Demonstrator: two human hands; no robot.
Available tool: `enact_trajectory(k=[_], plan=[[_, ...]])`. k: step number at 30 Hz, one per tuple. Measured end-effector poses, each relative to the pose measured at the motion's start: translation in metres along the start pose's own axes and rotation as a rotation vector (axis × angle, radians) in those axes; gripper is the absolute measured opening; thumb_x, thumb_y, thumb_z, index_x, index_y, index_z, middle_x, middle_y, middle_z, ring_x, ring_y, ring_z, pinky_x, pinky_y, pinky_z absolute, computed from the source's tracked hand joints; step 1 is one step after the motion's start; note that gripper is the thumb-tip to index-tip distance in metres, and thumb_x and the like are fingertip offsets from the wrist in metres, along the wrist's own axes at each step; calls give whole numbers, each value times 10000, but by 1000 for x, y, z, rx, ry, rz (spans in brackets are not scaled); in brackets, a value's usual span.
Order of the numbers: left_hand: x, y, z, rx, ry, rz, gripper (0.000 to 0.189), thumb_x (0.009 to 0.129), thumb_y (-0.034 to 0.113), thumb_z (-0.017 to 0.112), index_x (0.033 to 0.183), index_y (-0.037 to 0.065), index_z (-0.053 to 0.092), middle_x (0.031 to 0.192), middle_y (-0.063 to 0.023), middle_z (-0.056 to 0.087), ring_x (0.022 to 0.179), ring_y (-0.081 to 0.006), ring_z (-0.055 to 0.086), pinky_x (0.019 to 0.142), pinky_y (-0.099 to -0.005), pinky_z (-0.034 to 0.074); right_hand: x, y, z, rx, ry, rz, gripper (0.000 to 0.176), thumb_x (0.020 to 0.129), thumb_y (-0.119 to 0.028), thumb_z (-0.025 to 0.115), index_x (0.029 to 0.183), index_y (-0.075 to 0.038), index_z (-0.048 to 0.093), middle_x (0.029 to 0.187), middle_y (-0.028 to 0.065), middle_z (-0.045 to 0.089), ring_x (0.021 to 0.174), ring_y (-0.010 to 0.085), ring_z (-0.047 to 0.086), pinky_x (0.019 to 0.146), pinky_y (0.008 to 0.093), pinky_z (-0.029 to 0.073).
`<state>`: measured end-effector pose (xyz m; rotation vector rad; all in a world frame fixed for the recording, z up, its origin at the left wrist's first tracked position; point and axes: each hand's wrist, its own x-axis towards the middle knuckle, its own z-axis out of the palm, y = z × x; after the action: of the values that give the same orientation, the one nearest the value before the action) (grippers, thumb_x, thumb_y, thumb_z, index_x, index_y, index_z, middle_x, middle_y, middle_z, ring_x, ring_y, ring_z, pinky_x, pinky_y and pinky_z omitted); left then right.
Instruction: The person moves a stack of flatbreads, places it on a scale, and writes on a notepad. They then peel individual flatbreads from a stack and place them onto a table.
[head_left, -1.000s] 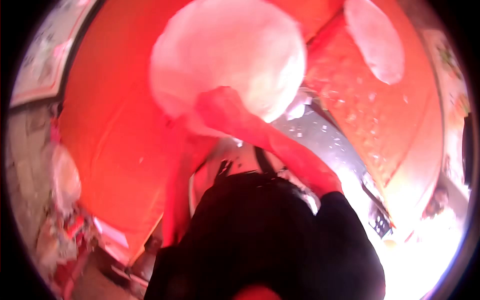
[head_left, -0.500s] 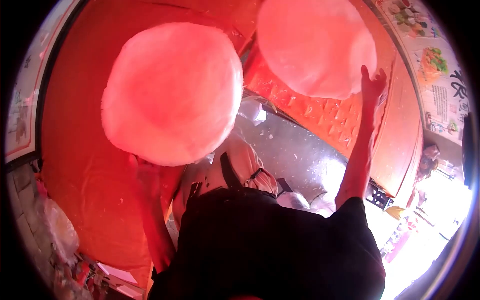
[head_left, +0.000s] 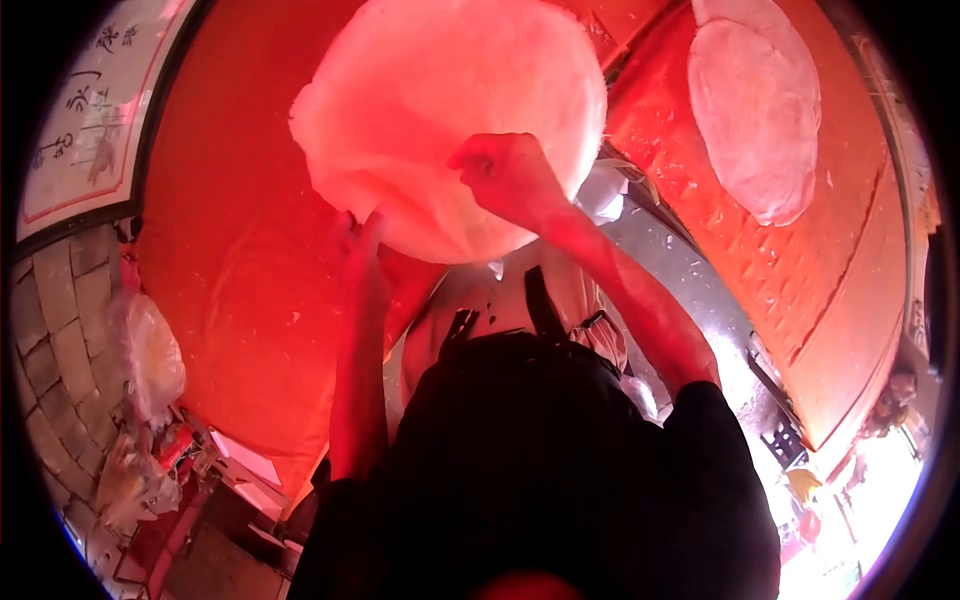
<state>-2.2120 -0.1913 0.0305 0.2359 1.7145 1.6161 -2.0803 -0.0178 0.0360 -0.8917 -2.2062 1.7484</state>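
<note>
A large, pale, round piece [head_left: 440,100] with a fuzzy edge, perhaps a stack of thin sheets, lies on the orange-red table surface [head_left: 240,260] before me. Folds crease its lower left part. At that lower left edge is my left hand [head_left: 362,245], thumb and fingers apart, slightly blurred. Over the round piece, right of the folds, my right hand [head_left: 505,170] is closed with its fingers curled; what it may pinch is hidden. A second pale, thin sheet [head_left: 755,110] lies on the right-hand table surface [head_left: 770,290], with overlapping outlines.
Between the two surfaces runs a gap showing the grey floor [head_left: 650,245]. At far left are a framed panel with writing [head_left: 90,110], a brick wall [head_left: 65,330] and a clear plastic bag [head_left: 155,365]. Bright light enters at lower right.
My right hand has come from the right-hand sheet, across to the large round piece, and closed. That sheet now lies on the right surface. Folds have appeared near my left hand. The view has shifted.
</note>
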Motion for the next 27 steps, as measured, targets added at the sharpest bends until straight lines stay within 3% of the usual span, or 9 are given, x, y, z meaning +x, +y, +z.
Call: enact_trajectory(k=[5,6,10,15,19,22,24,26,27], plan=[[8,1,6,-83,-11,-23,278,921,163,547,1173,52,507,1026,-39,563,866,-131,553,706,-262,481,-6,0,53,-255,35,-307,460,827,-369,643,1143,-52,534,928,180,550,917,288,542,781,395,453],[9,4,8,-96,-22,-35,280,923,168,543,1175,51,507,1033,-45,563,875,-137,552,714,-268,480,-8,51,72,-672,401,-968,465,845,-380,610,1162,-52,517,993,177,553,1005,269,531,841,371,417],[18,6,9,-150,-54,-85,291,934,185,524,1187,44,505,1060,-68,560,909,-163,548,749,-294,474,24,0,85,-437,212,-299,129,594,-223,666,622,-97,653,649,110,611,535,319,567,544,382,490],[23,3,7,-185,-75,-126,308,946,207,500,1202,35,503,1094,-96,557,952,-196,543,791,-327,466,39,-27,-16,-117,468,-230,39,650,-144,661,643,-105,658,437,42,456,467,222,522,479,339,452],[25,0,3,-216,-82,-148,324,956,224,482,1214,28,502,1121,-119,555,987,-222,540,826,-353,460,-32,0,-161,316,639,-188,148,761,-186,639,834,-57,643,640,37,547,588,183,559,553,307,476],[27,2,1,-241,-89,-162,337,964,237,468,1222,23,500,1142,-136,553,1013,-241,537,851,-373,456,-130,21,-268,432,905,-115,238,844,-218,622,977,-21,632,792,34,615,679,154,586,609,284,494],[28,2,0,-263,-99,-174,347,969,246,458,1228,19,499,1155,-147,552,1030,-254,535,869,-386,453,-203,32,-306,386,1080,-51,313,861,-250,636,1024,16,624,808,34,637,699,148,594,623,280,500],[30,2,0,-292,-113,-190,356,974,254,449,1234,16,499,1169,-158,550,1047,-267,533,886,-399,449,-242,92,-320,24,1444,97,415,800,-305,707,1027,32,624,774,43,644,695,164,601,625,289,501],[30,3,0,-310,-118,-197,361,977,258,444,1237,14,498,1176,-164,550,1056,-273,532,894,-406,448,-247,138,-327,-338,1714,225,475,750,-338,759,1030,23,628,776,51,653,700,176,609,631,295,502]])
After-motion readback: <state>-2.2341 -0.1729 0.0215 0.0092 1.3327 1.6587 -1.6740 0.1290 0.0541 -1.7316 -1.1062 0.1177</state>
